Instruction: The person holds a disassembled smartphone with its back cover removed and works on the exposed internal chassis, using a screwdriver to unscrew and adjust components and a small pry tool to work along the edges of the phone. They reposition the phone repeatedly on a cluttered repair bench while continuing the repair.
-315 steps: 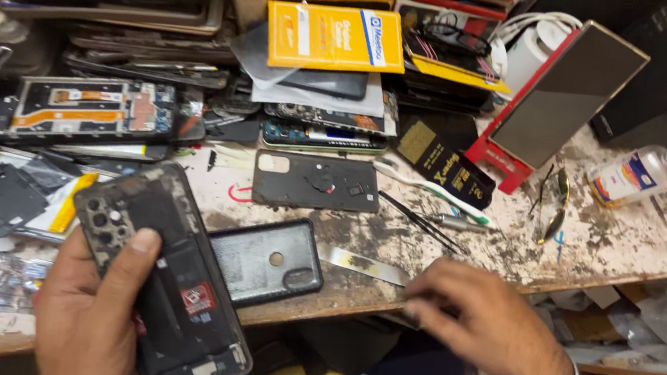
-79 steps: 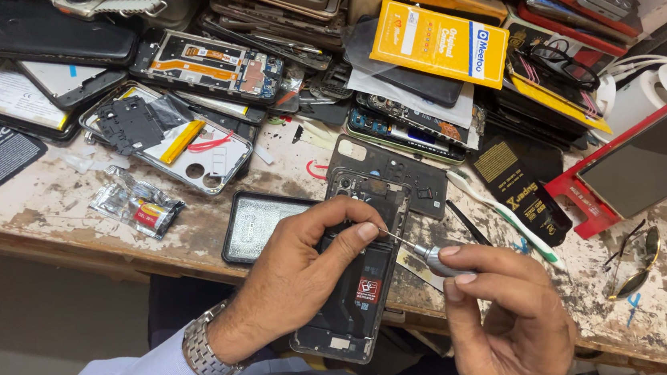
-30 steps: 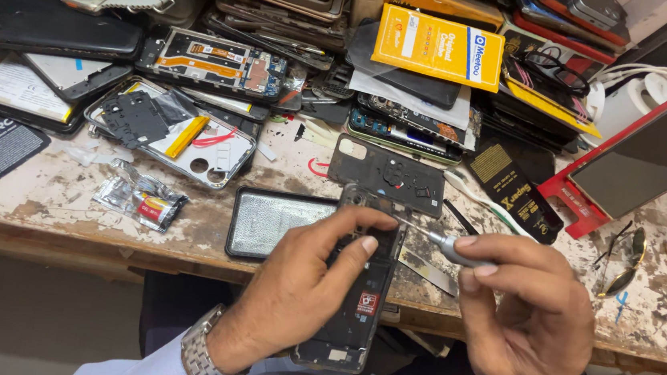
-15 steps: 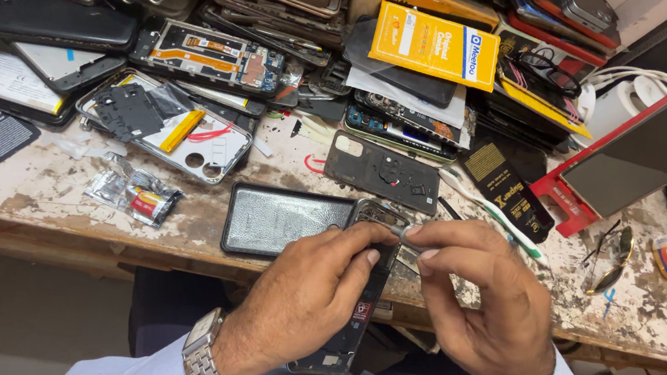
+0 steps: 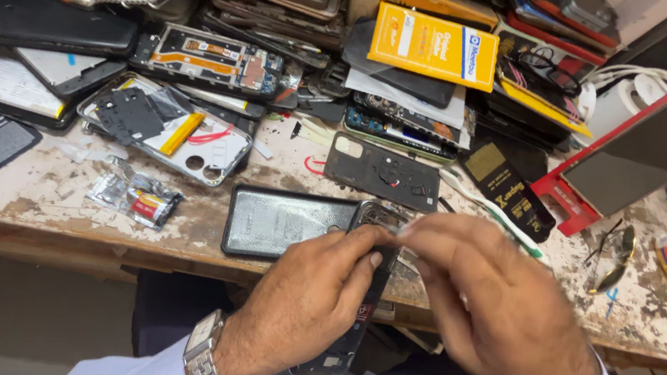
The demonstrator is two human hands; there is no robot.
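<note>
The left hand (image 5: 303,305) wraps its fingers around an opened phone (image 5: 356,294) at the near edge of the workbench (image 5: 43,194). The right hand (image 5: 499,315) is blurry, fingertips pinched at the phone's top. A black phone case (image 5: 282,223) lies just beside.

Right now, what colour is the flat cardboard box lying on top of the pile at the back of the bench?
Yellow flat cardboard box, with a blue-and-white patch; head view.

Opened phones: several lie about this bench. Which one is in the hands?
The dark phone at the bench edge, gripped by the left hand; the others lie untouched farther back.
</note>
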